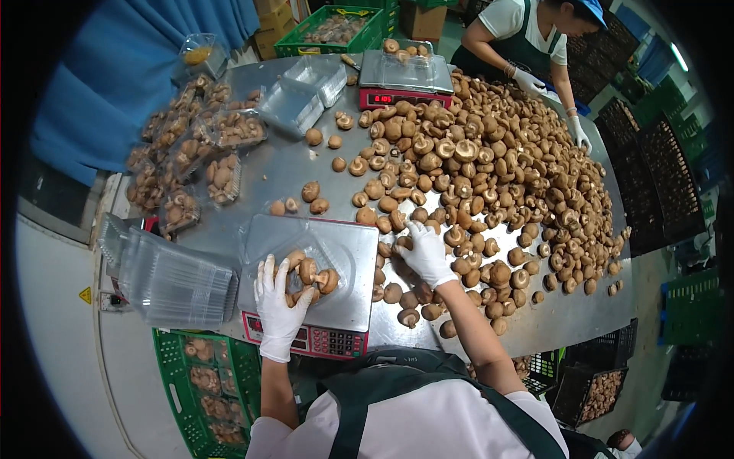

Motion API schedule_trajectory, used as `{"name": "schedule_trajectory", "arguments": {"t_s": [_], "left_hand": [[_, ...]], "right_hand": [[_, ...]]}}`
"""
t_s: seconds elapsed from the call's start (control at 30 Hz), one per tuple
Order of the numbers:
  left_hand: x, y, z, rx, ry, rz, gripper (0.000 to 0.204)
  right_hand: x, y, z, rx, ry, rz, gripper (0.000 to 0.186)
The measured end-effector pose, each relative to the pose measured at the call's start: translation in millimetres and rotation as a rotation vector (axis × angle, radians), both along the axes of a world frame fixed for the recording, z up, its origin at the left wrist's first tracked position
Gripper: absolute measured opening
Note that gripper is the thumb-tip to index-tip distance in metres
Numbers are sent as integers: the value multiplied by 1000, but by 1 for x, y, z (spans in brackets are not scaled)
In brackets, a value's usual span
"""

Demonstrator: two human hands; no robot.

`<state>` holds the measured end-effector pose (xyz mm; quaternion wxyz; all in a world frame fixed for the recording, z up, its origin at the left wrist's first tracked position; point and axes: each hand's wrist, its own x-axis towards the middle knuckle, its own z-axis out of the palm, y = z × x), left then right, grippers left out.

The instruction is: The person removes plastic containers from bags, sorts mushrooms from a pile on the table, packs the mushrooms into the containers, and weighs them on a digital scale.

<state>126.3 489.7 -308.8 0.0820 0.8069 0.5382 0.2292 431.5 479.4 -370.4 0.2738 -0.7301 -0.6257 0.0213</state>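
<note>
While my left hand (280,314) is lying over the tray mushrooms (328,281) on the near scale (352,310), its thumb and fingers are standing apart around some caps; whether they're gripping, I can't tell. The clear tray (315,243) is sitting on that scale too. My right hand (426,255) is touching the loose mushrooms (397,220) just right of the scale, fingers bent down; tips are partly hiding, so can't tell if they're clamping one. The big heap (508,172) is spreading farther right of the scale; the stacked empty trays (180,279) are standing left of it. Handling, my guess: mushrooms are looking light, slightly spongy, not slippery, gills and rims probably bruising under hard pinching. Best hold: I'd be cupping the cap's sides loosely, not tugging the stem
</note>
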Motion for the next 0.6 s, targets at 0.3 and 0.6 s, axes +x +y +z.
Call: {"name": "schedule_trajectory", "arguments": {"t_s": [0.3, 0.6], "left_hand": [[20, -2, 20, 42, -282, 3, 43], [99, -37, 17, -311, -699, -267, 29]], "right_hand": [[68, -50, -21, -40, 1521, -204, 35], [103, -16, 1, -221, 684, -178, 35]]}}
